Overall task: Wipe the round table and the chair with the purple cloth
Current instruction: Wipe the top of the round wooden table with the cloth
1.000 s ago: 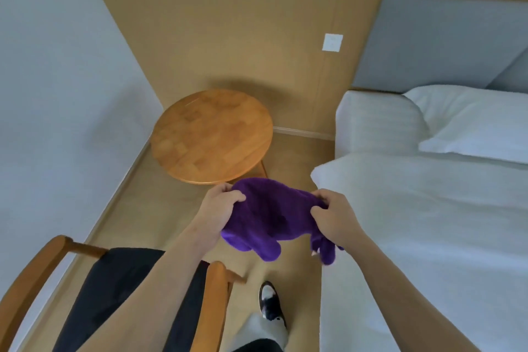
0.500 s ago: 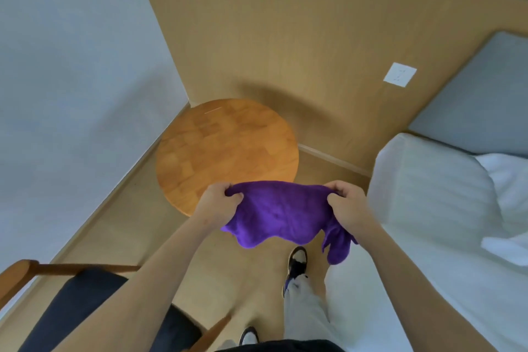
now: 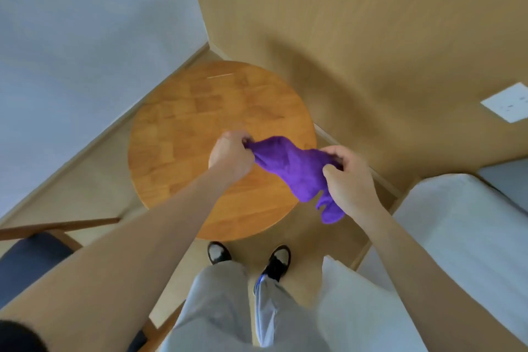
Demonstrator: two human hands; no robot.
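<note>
Both hands have advanced with the purple cloth [image 3: 294, 168], which now hangs above the round counter [image 3: 183, 134] instead of short of it; feet now stand at its near edge. Wiping appears not yet begun; counter and chair [image 3: 31, 260], at lower left, both remain to do. Left hand [image 3: 231, 156] and right hand [image 3: 347, 177], arms extended, hold the cloth's opposite ends, fingers curled closed around it; cloth bunched between them, tail dangling.
</note>
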